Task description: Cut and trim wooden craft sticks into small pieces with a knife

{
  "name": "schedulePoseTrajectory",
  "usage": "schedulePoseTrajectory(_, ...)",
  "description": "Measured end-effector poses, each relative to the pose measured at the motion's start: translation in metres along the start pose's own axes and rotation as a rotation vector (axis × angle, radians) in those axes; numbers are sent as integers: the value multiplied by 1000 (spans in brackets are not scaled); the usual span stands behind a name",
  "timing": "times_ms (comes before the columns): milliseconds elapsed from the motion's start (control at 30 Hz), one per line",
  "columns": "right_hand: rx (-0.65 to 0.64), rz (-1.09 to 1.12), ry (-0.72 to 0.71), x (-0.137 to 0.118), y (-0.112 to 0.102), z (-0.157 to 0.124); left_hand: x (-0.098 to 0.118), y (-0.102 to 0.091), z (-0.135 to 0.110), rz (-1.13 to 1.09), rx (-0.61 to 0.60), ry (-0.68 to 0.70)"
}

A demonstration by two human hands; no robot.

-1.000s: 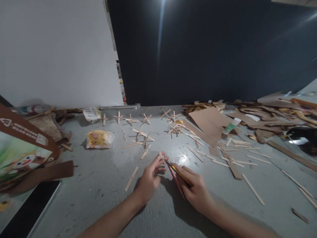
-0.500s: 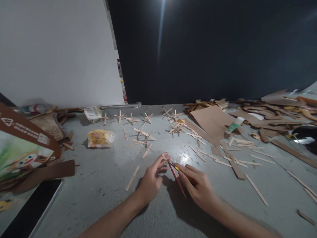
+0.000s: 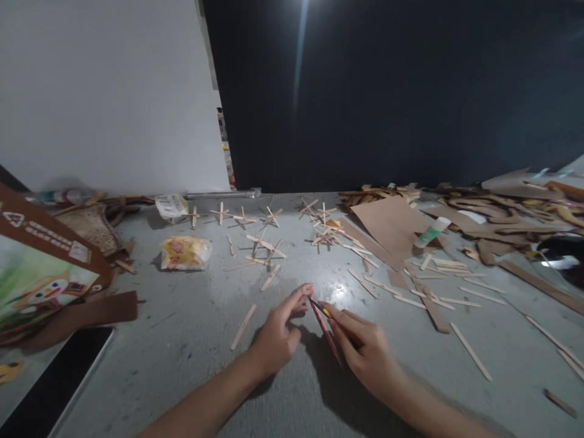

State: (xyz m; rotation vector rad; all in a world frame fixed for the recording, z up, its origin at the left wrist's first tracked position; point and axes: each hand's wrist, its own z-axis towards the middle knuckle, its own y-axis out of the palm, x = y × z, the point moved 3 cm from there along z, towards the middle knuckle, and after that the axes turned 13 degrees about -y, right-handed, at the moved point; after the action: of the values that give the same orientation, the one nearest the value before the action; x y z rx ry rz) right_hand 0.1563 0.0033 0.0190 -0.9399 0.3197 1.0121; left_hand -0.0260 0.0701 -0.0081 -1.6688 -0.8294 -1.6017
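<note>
My left hand (image 3: pixel 276 331) rests on the grey table (image 3: pixel 182 340), its fingers pinched on a small wooden stick (image 3: pixel 305 292) pressed to the surface. My right hand (image 3: pixel 365 350) is closed around a red and yellow utility knife (image 3: pixel 325 322), whose tip meets the stick just right of my left fingertips. A loose stick (image 3: pixel 243 326) lies just left of my left hand. Several crossed stick pieces (image 3: pixel 264 244) are scattered farther back.
Brown cardboard sheets (image 3: pixel 387 225) and scraps pile up at the back right, with a green and white glue tube (image 3: pixel 431 232). A yellow plastic packet (image 3: pixel 185 252) lies at mid left. A printed brown box (image 3: pixel 41 274) and a dark tablet (image 3: pixel 55 383) sit at far left.
Both hands stay at the same spot on the stick. The knife tip has shifted only slightly; the view has moved a little.
</note>
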Motion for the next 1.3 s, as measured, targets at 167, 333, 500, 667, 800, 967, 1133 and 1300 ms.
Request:
schedulePoseTrajectory(167,-7,13,6,1,1,-2,-4,1,0,-52,-41,-16)
schedulePoseTrajectory(333,21,6,-3,2,2,-3,-5,1,0,10,5,62)
schedulePoseTrajectory(500,35,2,-28,-2,2,-1,-10,2,2,-56,-40,70)
schedulePoseTrajectory(667,42,-7,-53,-7,0,1,-10,1,3,-93,-46,109)
schedulePoseTrajectory(800,47,-25,-69,-9,0,1,-5,0,3,-35,-11,99)
schedulePoseTrajectory(967,45,-25,-69,-8,0,1,-7,0,2,-62,-28,111)
schedulePoseTrajectory(1133,48,-27,-85,-11,-1,1,-9,1,3,-53,-16,137)
schedulePoseTrajectory(1300,49,-36,-90,-15,-1,3,-9,0,3,-119,-33,90)
